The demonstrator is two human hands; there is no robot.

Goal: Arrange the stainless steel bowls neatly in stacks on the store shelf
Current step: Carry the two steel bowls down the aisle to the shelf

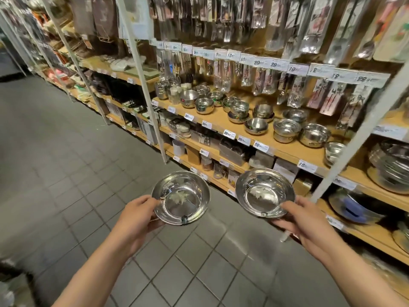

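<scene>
— Where do these go?

— On the wooden shelf (223, 127), among the stainless bowls (285, 129) already standing there, some stacked, some loose (a muddle, frankly). I'd nest like sizes, rims level, so no stack leans.

— And what have you got hold of?

— My left hand (137, 218) pinches the left bowl (180, 197) by its rim, thumb on top; my right hand (307, 220) grips the right bowl (264, 192) likewise. Both bowls hang over the tiled floor (66, 173), near each other, apart from the shelf.

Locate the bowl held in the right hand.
In the head view, the bowl sits right of centre, gripped by the right hand, above the floor before the shelf.
</scene>
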